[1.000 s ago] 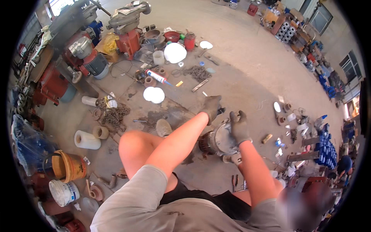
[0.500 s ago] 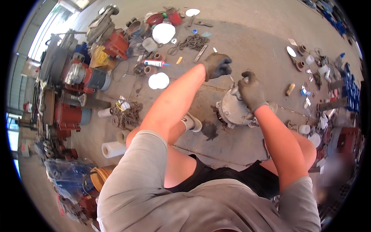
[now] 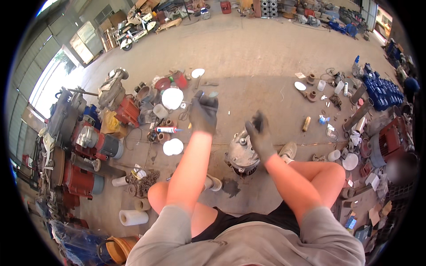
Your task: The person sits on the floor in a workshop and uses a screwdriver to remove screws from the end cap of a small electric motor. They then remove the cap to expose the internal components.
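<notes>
A round grey metal machine housing (image 3: 239,155) with lugs around its rim stands on the floor between my feet. My left hand (image 3: 204,114), in a dark work glove, is raised to the left of the housing and apart from it. Its fingers curl inward, and what they hold, if anything, is hidden. My right hand (image 3: 262,136), gloved too, hovers by the housing's right edge, thumb and fingers apart with nothing visible between them. Whether it touches the housing I cannot tell.
On the left lie a sealant tube (image 3: 167,130), white lids (image 3: 173,146), a chain heap (image 3: 148,181) and red motors (image 3: 82,177). To the right are a yellowish cylinder (image 3: 306,124), pipes (image 3: 358,116) and blue parts (image 3: 381,88). A scooter (image 3: 135,33) stands far back.
The view has tilted up, showing more of the far hall. My hands have moved apart: the left swung away leftward from the housing, and the right came off its top toward the right edge.
</notes>
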Demonstrator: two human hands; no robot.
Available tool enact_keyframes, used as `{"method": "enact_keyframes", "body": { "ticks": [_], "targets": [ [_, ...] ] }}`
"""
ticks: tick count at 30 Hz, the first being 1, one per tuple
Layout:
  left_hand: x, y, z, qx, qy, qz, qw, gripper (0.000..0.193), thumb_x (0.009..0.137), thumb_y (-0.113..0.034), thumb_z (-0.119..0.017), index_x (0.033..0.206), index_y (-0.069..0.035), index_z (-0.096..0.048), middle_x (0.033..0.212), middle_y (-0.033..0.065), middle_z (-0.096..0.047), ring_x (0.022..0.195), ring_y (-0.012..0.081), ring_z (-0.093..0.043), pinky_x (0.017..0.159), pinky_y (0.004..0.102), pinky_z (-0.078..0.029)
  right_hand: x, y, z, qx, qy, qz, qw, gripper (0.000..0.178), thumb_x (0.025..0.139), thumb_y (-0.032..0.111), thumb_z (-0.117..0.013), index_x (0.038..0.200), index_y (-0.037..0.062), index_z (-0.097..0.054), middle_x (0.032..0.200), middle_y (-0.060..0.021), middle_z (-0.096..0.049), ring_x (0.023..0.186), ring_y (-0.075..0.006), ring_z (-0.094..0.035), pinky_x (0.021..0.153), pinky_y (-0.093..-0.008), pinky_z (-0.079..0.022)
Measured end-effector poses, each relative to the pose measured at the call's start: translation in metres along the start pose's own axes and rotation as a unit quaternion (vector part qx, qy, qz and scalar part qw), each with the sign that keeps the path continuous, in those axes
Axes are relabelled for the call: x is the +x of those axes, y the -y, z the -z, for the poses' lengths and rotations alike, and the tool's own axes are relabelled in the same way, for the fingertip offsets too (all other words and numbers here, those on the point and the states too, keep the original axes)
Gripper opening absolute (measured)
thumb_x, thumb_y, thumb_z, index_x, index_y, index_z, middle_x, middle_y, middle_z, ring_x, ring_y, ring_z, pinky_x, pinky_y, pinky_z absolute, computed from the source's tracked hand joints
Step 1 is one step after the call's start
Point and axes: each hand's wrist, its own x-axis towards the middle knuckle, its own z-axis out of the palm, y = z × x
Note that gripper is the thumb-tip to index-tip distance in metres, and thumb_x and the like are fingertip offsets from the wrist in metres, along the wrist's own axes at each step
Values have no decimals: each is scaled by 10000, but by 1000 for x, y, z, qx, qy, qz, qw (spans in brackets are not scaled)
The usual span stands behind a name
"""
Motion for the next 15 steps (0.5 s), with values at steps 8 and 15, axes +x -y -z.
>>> {"method": "enact_keyframes", "body": {
  "ticks": [8, 15],
  "targets": [
    [-269, 13, 72, 569, 571, -228, 547, 559, 970, -156, -702, 1515, -35, -664, 1534, 176, -686, 1437, 388, -640, 1296, 602, -408, -188, 3, 76, 369, 219, -280, 859, 416, 1187, 279, -504, 1478, 10, -630, 1421, -133, -719, 1271, -221, -706, 1064, -373, -598],
    [-316, 33, 94, 685, 526, -265, 429, 617, 1048, -200, -675, 1639, -64, -563, 1710, 162, -534, 1624, 363, -450, 1338, 622, -344, -187, -39, 136, 386, 286, -257, 839, 379, 1197, 148, -414, 1529, 24, -551, 1437, -122, -651, 1328, -228, -648, 1131, -363, -557]
  ]
}}
